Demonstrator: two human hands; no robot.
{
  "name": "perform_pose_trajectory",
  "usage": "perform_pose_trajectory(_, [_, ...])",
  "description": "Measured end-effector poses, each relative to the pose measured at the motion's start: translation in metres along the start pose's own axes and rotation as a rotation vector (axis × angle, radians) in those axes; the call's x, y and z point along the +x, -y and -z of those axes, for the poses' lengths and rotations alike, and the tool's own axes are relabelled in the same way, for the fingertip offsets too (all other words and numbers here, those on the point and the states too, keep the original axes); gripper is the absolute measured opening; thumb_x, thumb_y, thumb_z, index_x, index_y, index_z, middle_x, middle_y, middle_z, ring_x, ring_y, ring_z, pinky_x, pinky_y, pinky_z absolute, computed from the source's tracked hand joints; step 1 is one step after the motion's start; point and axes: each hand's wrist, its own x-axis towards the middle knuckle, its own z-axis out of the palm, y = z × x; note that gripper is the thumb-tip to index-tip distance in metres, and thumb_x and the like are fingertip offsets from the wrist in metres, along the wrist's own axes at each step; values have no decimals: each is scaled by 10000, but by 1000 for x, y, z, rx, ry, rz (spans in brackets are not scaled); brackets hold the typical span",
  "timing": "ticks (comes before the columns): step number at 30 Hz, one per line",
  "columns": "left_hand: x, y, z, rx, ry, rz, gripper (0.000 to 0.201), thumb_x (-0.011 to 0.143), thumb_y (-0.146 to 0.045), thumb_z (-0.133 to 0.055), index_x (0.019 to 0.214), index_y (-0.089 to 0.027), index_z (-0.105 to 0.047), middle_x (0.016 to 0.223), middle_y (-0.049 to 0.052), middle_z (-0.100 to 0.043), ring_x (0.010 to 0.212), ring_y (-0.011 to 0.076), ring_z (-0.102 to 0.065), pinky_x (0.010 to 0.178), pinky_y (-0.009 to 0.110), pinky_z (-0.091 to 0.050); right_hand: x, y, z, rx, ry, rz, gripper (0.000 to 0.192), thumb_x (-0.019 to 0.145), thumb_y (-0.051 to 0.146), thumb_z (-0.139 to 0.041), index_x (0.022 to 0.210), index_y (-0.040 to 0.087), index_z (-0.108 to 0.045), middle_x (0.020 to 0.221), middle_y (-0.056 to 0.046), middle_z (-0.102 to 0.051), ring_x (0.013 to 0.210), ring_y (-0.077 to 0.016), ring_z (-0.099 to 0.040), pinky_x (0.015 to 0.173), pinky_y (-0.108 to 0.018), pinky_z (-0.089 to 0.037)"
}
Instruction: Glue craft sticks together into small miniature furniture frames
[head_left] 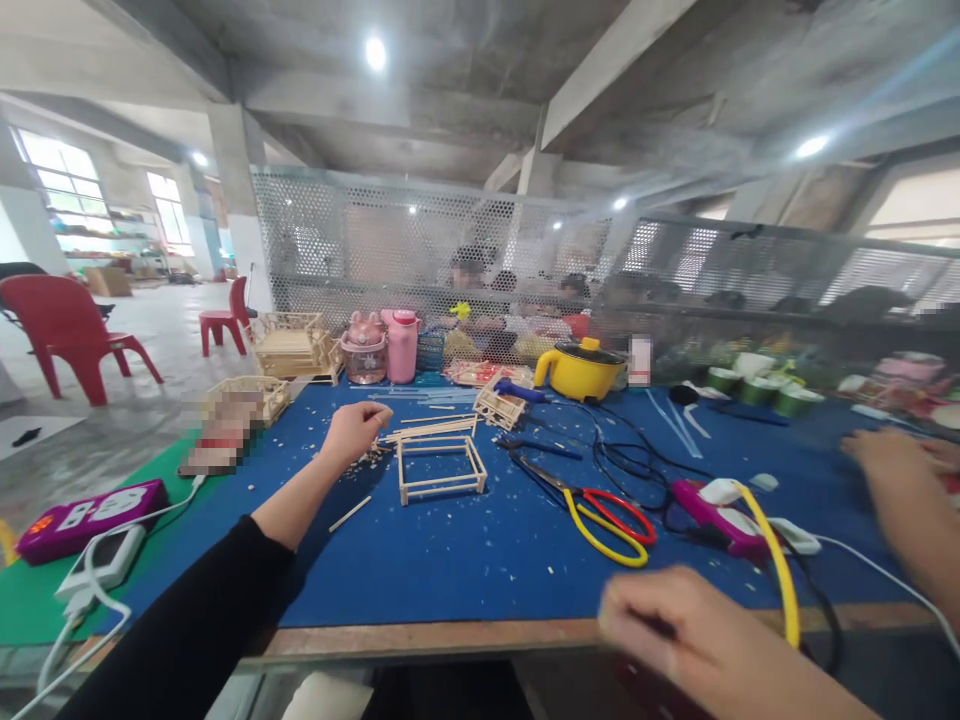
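Observation:
My left hand (pixel 354 430) is closed in a pinch just above a small heap of cut wooden bits (pixel 369 458); whatever its fingers hold cannot be made out. Beside it stands a small rectangular frame of wooden sticks (pixel 441 487), and behind lie several long thin sticks (pixel 431 430). A loose wooden stick (pixel 349 513) rests below the hand. Low on the right, over the table's front edge, my right hand (pixel 671 625) has curled fingers, blurred, with their contents hidden. Scissors (pixel 611 520) with red and yellow handles lie beyond it, blades toward the frame.
A blue glue gun (pixel 519 390) lies near a small stick model (pixel 500 408). Black cables (pixel 630 455) cross to a purple power strip (pixel 724 517). Behind stand a yellow pot (pixel 585 372) and a pink bottle (pixel 402 350). Another person's hand (pixel 889 460) is at right.

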Motion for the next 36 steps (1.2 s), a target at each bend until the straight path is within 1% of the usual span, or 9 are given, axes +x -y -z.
perform_pose_trajectory(3, [3,11,-2,17,-11,13,341,812,-388,-466,986,-176,-668,724,34,-698,592,167,-611,585,268,-448,70,0,21,5,-162,13,255,858,401,-443,857,250,-649,761,-5,-663,672,-164,-574,597,-260,-427])
perform_pose_trajectory(6, [-4,20,-3,62,-20,8,362,785,-321,-512,1095,-171,-623,801,51,-701,657,175,-620,674,289,-460,153,-21,21,-61,-235,126,255,845,324,-457,926,197,-663,820,-28,-686,702,-168,-594,661,-279,-450])
perform_pose_trajectory(11, [-13,18,-4,109,42,-26,409,807,-313,-497,1183,-168,-562,914,61,-689,670,164,-616,697,294,-472,273,-47,-11,-240,-158,164,264,800,160,-484,964,141,-691,985,-107,-696,921,-215,-619,834,-330,-444])
perform_pose_trajectory(15, [-13,17,-7,164,119,-77,382,791,-276,-523,1156,-181,-587,961,76,-685,735,192,-631,724,319,-488,317,-51,-32,-264,-48,184,370,689,211,-650,1056,181,-679,1037,-112,-678,891,-222,-635,794,-309,-474])
perform_pose_trajectory(19, [-12,11,-5,205,133,-145,332,815,-247,-492,1118,-196,-615,1106,95,-656,986,242,-599,894,372,-444,325,-59,-33,-274,-19,193,364,716,230,-634,1072,159,-668,1010,-111,-677,879,-217,-631,782,-305,-477])
perform_pose_trajectory(22, [-19,-5,-6,191,119,-240,386,874,-351,-426,1205,-198,-554,1216,95,-601,1126,244,-530,979,394,-396,319,-68,-28,-273,-58,190,370,770,195,-562,1127,122,-627,1036,-128,-665,918,-219,-613,810,-321,-464])
perform_pose_trajectory(27, [-42,-27,-16,226,340,-418,683,806,-575,-478,1365,-197,-374,1392,122,-438,1308,287,-347,1069,471,-278,294,-71,-22,-251,-60,240,287,727,122,-571,992,142,-681,1012,-117,-678,969,-238,-595,869,-340,-436])
perform_pose_trajectory(30, [-46,-27,-21,250,399,-411,721,796,-604,-471,1382,-204,-343,1423,126,-398,1335,303,-298,1077,512,-239,270,-61,-20,-212,-81,270,295,774,149,-538,1038,164,-667,1067,-109,-666,1013,-235,-584,914,-358,-415])
perform_pose_trajectory(36, [-39,-23,-21,128,419,-355,620,883,-523,-345,1372,-142,-358,1396,132,-433,1287,239,-394,1078,401,-300,235,-38,-27,-24,-48,289,341,884,229,-408,1157,184,-606,1205,-74,-621,1110,-194,-557,952,-330,-409])
